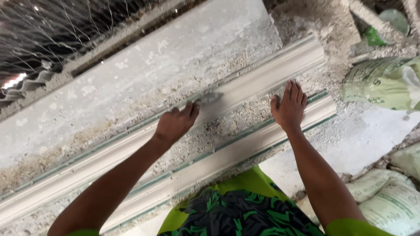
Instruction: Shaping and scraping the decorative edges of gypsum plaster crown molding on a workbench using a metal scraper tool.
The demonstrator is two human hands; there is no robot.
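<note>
A long grey table (131, 74), crusted with plaster crumbs, is crossed diagonally by two white moulded plaster strips: the far strip (262, 78) and the near strip (227, 150). Green-printed sacks (385, 83) are heaped to the right. The right hand (289, 107) is laid flat between the strips, its fingers (295, 91) spread wide on the far strip's edge. The left hand (176, 124) is closed around a small scraper (210, 97), pressed onto the far strip.

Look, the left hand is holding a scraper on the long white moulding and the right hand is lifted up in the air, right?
Not quite. The right hand lies flat on the worktable between the mouldings, not in the air. The head view shows it. The left hand does hold the scraper on the long white moulding.
</note>
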